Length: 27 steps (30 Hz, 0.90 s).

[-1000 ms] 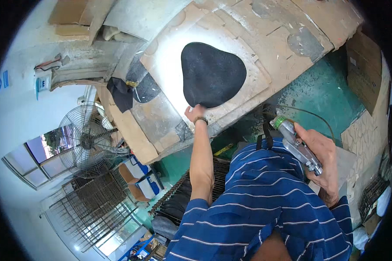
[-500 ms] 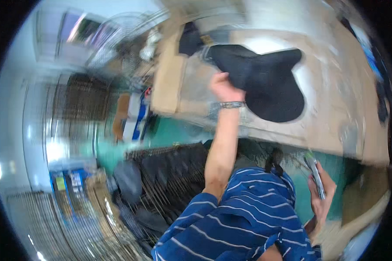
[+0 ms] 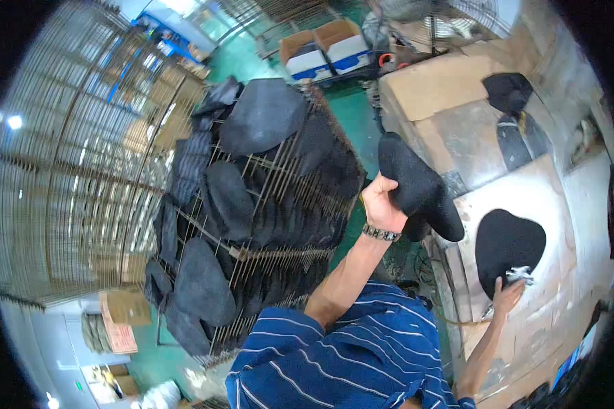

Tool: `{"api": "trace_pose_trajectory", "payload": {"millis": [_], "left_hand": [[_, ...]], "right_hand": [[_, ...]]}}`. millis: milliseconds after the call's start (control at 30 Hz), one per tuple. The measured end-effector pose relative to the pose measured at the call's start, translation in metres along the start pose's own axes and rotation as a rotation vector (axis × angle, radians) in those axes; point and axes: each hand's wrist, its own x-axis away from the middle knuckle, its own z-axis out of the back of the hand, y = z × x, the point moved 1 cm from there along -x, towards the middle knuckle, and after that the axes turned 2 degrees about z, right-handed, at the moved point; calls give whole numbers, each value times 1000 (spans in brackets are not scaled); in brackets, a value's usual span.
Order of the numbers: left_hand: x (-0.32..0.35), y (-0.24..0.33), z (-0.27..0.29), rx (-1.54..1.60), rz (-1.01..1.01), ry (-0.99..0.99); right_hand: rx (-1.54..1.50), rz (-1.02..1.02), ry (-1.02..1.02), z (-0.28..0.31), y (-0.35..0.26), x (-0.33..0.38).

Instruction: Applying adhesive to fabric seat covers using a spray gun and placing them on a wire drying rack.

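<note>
My left hand (image 3: 383,206) is closed on a curved black sheet piece (image 3: 416,180), held up between the rack and the table. Its surface looks like matte fabric or foam, and part of it folds down below my fingers. A second black piece (image 3: 510,245), rounded and flat, lies on a pale board on the table. My right hand (image 3: 507,297) is closed around a silver spray gun (image 3: 520,276) at the near edge of this flat piece. A thin tan hose (image 3: 467,322) runs close to my right wrist.
To my left stands a wire rack (image 3: 237,253) loaded with several black pieces. More dark pieces (image 3: 508,92) lie at the table's far end, on cardboard (image 3: 443,85). Two open boxes (image 3: 324,51) stand beyond the rack on the green floor.
The view has swung left toward the rack. My left hand, earlier at the black piece over the table, now holds one up beside it. My right hand has moved over the table with the spray gun.
</note>
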Motion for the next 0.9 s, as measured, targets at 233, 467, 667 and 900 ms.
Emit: {"api": "trace_pose_trajectory", "payload": {"millis": [233,467,667,900], "left_hand": [[12,76,24,-13,-254,215],[-22,136,14,5,-329,177],[-50,177,-5,63,-237,222],[-85,210,2,178,-175,43]], "right_hand": [[318,-49,-627,48,-98,-55],[-1546,116,-1233,185,-374,-10],[-2233,-98,-1383,228,-531,-13],[-2393,-254,-1109,217,-586,-54]]}}
